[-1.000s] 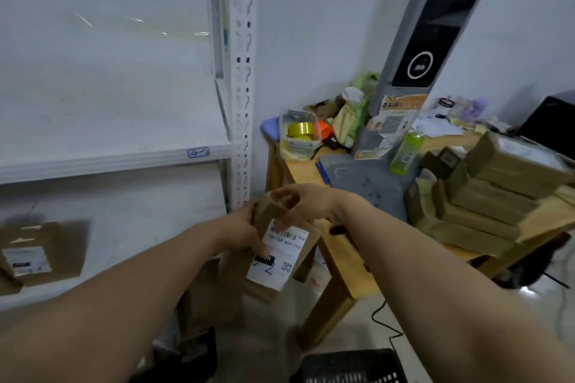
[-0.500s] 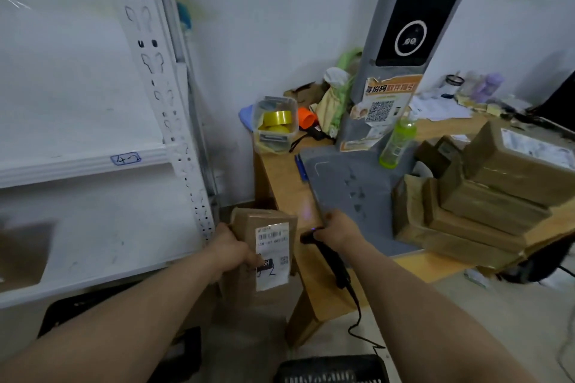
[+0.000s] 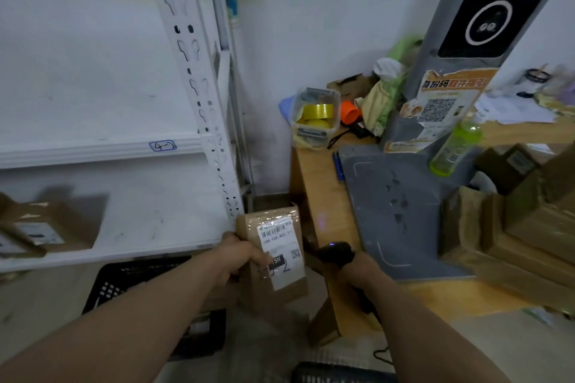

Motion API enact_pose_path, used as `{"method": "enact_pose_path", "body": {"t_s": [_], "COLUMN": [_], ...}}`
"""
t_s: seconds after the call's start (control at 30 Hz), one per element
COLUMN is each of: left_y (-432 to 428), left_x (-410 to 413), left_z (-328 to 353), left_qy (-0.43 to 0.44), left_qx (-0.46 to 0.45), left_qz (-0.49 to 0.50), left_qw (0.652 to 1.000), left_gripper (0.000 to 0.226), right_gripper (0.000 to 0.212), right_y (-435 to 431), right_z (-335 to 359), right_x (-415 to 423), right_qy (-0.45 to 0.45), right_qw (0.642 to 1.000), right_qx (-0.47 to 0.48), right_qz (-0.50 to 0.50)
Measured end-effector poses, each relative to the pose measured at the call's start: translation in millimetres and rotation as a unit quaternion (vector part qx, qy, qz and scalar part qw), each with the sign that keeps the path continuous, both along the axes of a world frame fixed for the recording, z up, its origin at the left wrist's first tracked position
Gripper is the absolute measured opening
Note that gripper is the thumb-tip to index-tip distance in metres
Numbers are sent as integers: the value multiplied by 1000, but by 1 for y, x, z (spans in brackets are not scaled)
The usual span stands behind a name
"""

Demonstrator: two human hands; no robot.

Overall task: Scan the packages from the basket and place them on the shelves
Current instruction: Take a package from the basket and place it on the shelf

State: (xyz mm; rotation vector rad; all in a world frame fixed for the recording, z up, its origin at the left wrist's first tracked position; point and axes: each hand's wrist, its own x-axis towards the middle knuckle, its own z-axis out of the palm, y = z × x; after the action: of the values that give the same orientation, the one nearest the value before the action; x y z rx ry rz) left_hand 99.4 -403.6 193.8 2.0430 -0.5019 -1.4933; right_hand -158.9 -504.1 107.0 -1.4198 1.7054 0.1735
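Package (image 3: 281,246): brown box, white barcode label facing camera, upright just left of wooden table (image 3: 320,196), near its front corner. Left hand (image 3: 239,258) grips package's left edge, thumb on label. Right hand (image 3: 362,269) curled round black scanner (image 3: 336,252), above table's front-left edge. Black basket (image 3: 130,283) on floor left of table. Brown boxes (image 3: 513,227) stacked on table's right side.

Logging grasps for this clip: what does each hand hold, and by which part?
The left hand grips the brown package by its left edge. The right hand grips the black scanner by its handle.
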Motion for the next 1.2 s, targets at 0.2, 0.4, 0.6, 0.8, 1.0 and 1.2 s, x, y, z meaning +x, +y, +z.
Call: {"method": "enact_pose_path", "body": {"t_s": [0.2,0.4,0.6,0.8,1.0,1.2], "left_y": [9,22,30,32,35,36], "left_x": [19,23,27,24,20,19], "left_z": [-12,-4,-5,-8,-7,-8], "left_qy": [-30,-86,-101,-102,-102,-104], "left_qx": [12,9,2,-2,-6,-8], "left_qz": [91,172,191,179,174,171], "left_qw": [995,981,976,978,980,980], "left_gripper": [99,84,77,83,77,75], "right_gripper": [19,26,31,35,32,25], "right_y": [16,21,27,31,34,34], "right_z": [62,105,120,126,126,125], "right_x": [19,41,47,49,51,54], "right_qy": [-253,-312,-335,-364,-362,-347], "right_qw": [964,947,938,927,927,932], "right_qx": [81,56,37,38,33,27], "right_qz": [-29,51,78,82,97,103]}}
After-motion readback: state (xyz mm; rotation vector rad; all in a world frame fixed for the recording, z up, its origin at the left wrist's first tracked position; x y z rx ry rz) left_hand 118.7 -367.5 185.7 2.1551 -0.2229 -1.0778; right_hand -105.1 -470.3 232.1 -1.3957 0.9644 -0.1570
